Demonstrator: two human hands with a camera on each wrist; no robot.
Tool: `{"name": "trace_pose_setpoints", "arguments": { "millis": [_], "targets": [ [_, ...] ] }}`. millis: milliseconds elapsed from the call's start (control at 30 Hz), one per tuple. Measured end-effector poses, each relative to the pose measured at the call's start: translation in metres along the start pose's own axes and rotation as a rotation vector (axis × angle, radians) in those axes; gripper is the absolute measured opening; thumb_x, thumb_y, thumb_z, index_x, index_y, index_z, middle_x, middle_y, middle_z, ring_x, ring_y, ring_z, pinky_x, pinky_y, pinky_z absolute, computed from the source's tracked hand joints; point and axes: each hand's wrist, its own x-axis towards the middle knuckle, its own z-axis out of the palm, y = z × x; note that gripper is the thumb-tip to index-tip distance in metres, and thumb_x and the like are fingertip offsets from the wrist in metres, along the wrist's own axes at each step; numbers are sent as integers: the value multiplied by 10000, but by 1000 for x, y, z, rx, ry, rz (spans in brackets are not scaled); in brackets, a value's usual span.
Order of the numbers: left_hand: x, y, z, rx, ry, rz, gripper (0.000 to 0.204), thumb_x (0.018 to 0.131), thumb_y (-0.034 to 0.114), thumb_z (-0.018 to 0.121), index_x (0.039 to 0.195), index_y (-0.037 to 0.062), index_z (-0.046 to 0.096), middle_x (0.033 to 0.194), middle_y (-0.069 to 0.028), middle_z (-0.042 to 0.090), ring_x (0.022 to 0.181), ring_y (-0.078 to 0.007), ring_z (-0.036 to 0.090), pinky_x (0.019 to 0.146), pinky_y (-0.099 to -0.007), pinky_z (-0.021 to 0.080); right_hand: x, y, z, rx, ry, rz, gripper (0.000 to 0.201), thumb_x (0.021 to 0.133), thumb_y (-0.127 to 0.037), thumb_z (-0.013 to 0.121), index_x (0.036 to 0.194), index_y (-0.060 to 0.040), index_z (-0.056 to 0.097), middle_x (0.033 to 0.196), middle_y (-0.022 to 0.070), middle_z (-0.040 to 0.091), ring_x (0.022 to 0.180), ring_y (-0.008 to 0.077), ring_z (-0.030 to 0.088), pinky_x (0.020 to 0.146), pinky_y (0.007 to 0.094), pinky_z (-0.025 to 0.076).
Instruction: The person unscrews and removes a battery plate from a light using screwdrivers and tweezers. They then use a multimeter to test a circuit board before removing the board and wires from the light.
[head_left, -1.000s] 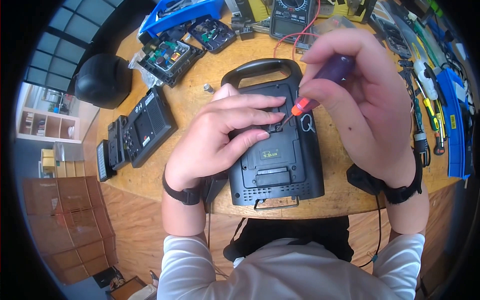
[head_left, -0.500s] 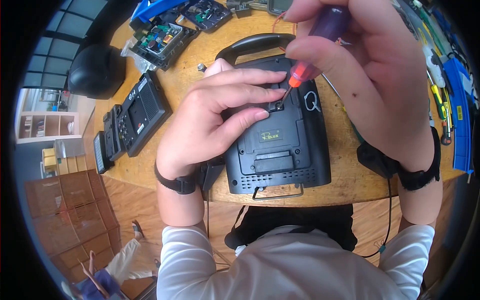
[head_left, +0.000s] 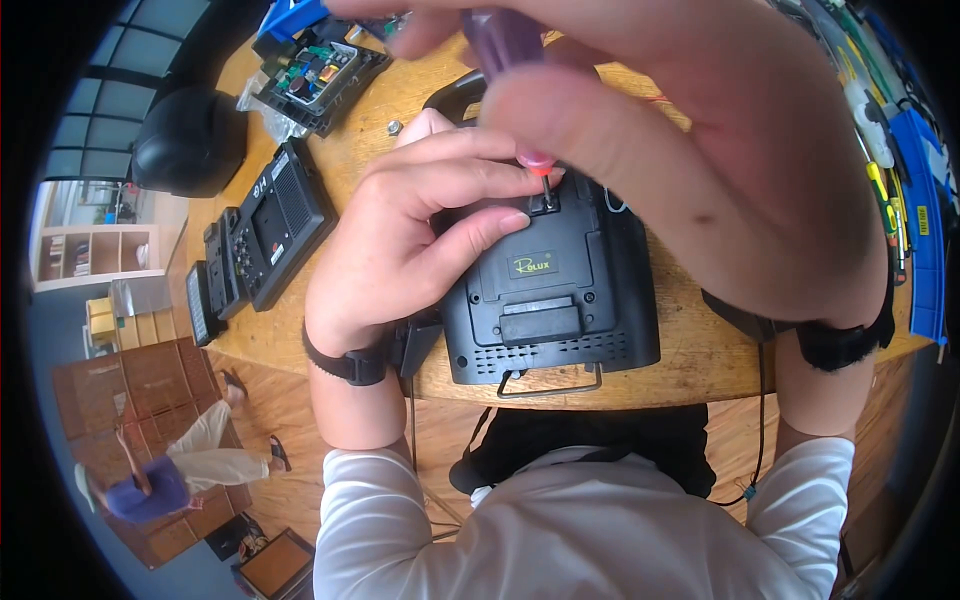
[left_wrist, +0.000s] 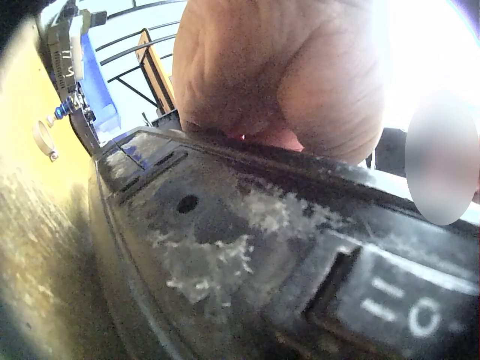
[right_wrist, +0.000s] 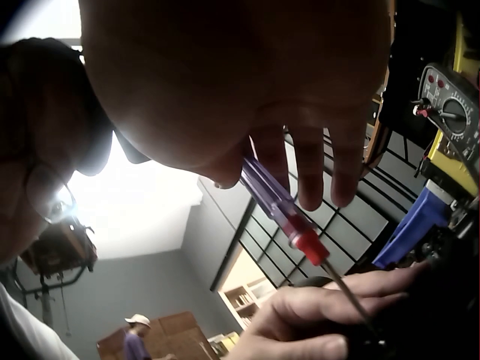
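A black device with a carrying handle and a "Rolux" label lies flat on the wooden table. My left hand rests across its upper left, fingers extended, with index finger and thumb tips beside a small black part. In my right hand is a screwdriver with a see-through purple handle and red collar, gripped between thumb and fingers. Its shaft points down, its tip at the small part. The right hand covers much of the device's top and right side in the head view.
Left of the device lie a black unit marked "HG" and an opened case with circuit boards. Hand tools and a blue tray line the right edge. A multimeter stands beyond. Another person is on the floor at left.
My right hand has moved left over the device, and the screwdriver stands more upright, its tip still at the small part. The left hand keeps its place. Another person has come into view at lower left.
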Motion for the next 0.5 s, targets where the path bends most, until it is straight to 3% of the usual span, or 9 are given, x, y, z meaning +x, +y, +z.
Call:
{"name": "trace_pose_setpoints", "arguments": {
  "millis": [167,333,433,500],
  "targets": [
    [0,-2,-1,18,-7,13,249,829,24,766,1077,14,788,1106,-125,755,944,-253,616,867,-356,474,12,-12,47,30,7,-2,228,900,99,666,1115,35,624,1024,112,650,913,166,664,800,270,567],
    [-5,2,1,-10,14,-76,248,822,25,777,1070,14,791,1111,-131,757,948,-245,623,861,-356,476,14,-1,33,49,7,-3,227,893,100,672,1106,35,629,1021,114,653,913,171,664,802,274,566],
    [-4,3,1,-22,21,-108,248,820,26,782,1067,14,792,1113,-134,757,949,-242,626,859,-356,476,24,-5,48,56,9,-6,226,888,101,676,1100,36,632,1019,116,655,913,174,664,803,277,566],
    [2,3,0,48,27,83,252,819,23,780,1071,20,794,1111,-131,757,948,-238,626,859,-352,476,24,-3,44,63,9,-11,225,885,101,679,1096,36,635,1018,117,656,913,176,664,803,279,565]
  ]
}}
